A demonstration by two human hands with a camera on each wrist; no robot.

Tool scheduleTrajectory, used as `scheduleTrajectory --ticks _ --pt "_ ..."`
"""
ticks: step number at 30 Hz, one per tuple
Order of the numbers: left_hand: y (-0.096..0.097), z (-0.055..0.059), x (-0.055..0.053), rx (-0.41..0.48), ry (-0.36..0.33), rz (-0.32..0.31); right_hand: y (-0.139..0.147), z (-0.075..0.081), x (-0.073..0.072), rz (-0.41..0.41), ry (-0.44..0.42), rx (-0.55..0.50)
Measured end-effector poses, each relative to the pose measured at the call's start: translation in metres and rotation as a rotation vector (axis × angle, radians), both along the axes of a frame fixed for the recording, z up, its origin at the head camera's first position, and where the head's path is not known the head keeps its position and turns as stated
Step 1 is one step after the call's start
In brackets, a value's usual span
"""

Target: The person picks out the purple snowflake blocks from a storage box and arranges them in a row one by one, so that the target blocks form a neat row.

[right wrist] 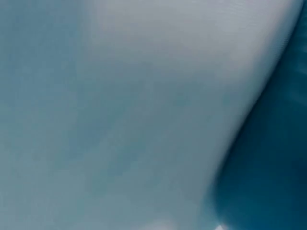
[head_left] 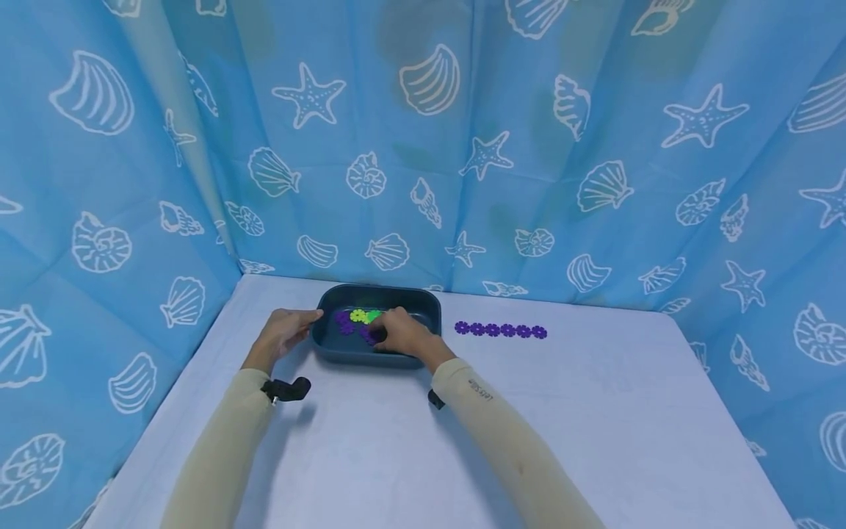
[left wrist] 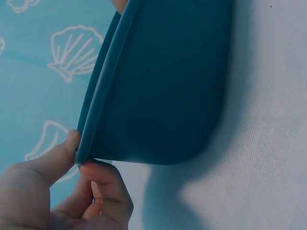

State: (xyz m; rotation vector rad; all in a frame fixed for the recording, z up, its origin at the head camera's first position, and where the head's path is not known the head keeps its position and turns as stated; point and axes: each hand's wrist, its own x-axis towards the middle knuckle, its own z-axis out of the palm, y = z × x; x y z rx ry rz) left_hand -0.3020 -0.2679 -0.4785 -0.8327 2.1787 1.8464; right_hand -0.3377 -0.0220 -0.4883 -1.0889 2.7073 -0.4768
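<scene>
A dark blue-green rectangular tub [head_left: 410, 297] stands at the back of the table. My left hand [head_left: 286, 334] holds its left end; in the left wrist view, thumb and fingers [left wrist: 109, 184] pinch the rim at a corner. Over the tub's front side my right hand [head_left: 405, 334] reaches in, fingers bent down among small plastic flower-shaped pieces. Purple pieces [head_left: 344, 322], a yellow-green piece [head_left: 358, 315] and a green piece [head_left: 373, 315] show inside. The fingertips are too small to tell whether they pinch one. The right wrist view is blurred and shows only part of the tub [right wrist: 273, 163].
Right of the tub, several purple flower pieces [head_left: 492, 330] lie in a straight row on the white tablecloth [head_left: 595, 426]. A blue curtain [head_left: 423, 169] with shell and starfish prints closes off the back and both sides.
</scene>
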Motion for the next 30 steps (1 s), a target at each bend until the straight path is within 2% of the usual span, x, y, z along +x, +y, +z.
scheduleTrajectory --ticks 10,16,22,26,30 --pt "0.006 -0.001 -0.002 0.023 0.007 -0.010 0.001 -0.004 -0.001 -0.013 -0.014 -0.055" --pt "0.007 0.000 -0.002 0.015 0.005 -0.008 0.005 -0.002 -0.002 -0.061 -0.029 -0.121" --pt "0.007 0.001 -0.002 0.011 -0.015 0.009 0.021 0.014 -0.011 -0.062 0.019 -0.198" --pt "0.003 0.000 -0.002 0.008 -0.016 0.010 0.045 0.029 -0.020 -0.075 0.001 -0.280" --pt "0.000 0.000 -0.001 0.007 -0.010 0.003 0.079 0.040 -0.029 -0.154 0.004 -0.312"
